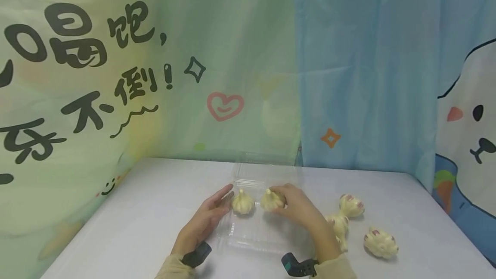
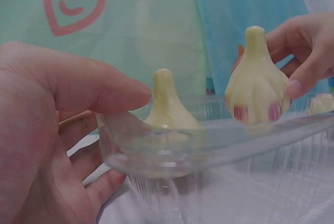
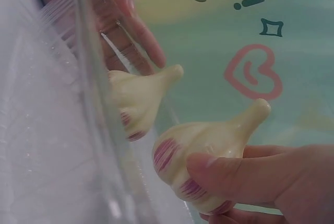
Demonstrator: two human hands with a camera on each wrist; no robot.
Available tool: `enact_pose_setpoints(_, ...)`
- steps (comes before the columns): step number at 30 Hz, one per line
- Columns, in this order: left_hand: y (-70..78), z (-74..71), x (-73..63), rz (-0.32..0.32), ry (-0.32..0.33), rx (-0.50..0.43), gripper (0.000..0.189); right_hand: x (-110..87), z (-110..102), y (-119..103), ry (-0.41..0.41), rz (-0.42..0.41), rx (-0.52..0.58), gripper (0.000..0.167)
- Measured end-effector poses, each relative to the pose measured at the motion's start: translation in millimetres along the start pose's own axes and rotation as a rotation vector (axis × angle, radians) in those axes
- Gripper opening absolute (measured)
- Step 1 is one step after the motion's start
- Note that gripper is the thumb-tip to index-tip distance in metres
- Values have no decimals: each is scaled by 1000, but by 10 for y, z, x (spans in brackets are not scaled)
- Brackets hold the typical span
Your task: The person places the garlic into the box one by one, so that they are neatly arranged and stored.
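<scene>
My right hand (image 1: 296,206) pinches a cream garlic bulb (image 3: 195,156) with purple streaks between thumb and fingers, stem upward in the left wrist view. The bulb is held over a clear plastic clamshell box (image 1: 257,238), whose hinged lid (image 1: 267,171) lies open toward the back. A second garlic bulb (image 1: 243,203) sits in the box at its left side, stem up. Beside that bulb, my left hand (image 1: 207,218) rests at the box's left edge with fingers fairly straight. Its thumb reaches the rim in the left wrist view, while other fingers lie along the outside wall.
Several more garlic bulbs lie on the white table (image 1: 128,223) right of the box: one farther back (image 1: 351,206), one partly behind my right forearm (image 1: 341,227), another at far right (image 1: 381,243). A printed curtain (image 1: 232,55) hangs behind the table.
</scene>
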State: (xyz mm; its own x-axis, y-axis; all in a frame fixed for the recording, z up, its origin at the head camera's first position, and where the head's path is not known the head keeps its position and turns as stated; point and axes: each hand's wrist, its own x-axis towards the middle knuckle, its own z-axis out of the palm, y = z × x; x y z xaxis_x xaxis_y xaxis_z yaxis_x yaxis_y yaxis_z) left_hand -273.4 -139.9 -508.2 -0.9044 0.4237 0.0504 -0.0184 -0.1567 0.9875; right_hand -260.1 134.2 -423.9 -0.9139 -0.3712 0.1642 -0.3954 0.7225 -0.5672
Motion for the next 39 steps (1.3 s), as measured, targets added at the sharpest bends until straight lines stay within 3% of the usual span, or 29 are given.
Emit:
enact_pose_setpoints(6,-6,-1,-1,5,1,1,64,2,49,18,1,-7,14,52)
enact_pose_setpoints(17,19,24,-14,-15,25,-5,66,-3,89,-42,-40,97,29,53)
enact_pose_setpoints(39,36,21,-8,-24,24,-9,67,49,262,39,-11,110,-24,54)
